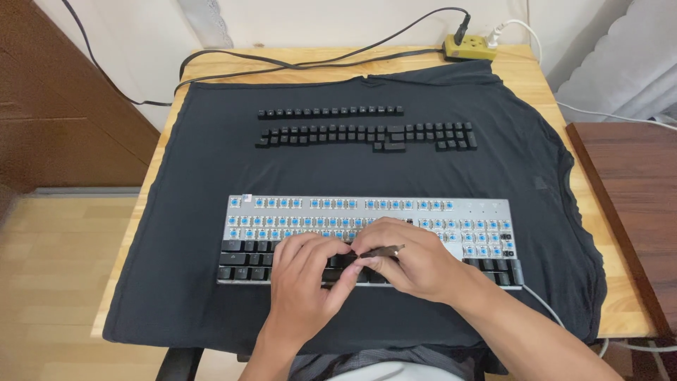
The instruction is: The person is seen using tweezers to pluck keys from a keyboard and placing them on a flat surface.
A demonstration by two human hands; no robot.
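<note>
Low in the frame's centre, the right hand (pixel 412 257) pinches a thin metal key puller (pixel 384 250) over the keyboard (pixel 367 212), the left hand (pixel 307 271) pinching a keycap (pixel 343 261) beside it, removed keycaps (pixel 363 132) rowed above.

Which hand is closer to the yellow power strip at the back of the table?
The right hand. It lies on the keyboard, roughly below the yellow power strip at the far right edge. The left hand lies further left and slightly nearer the person.
</note>
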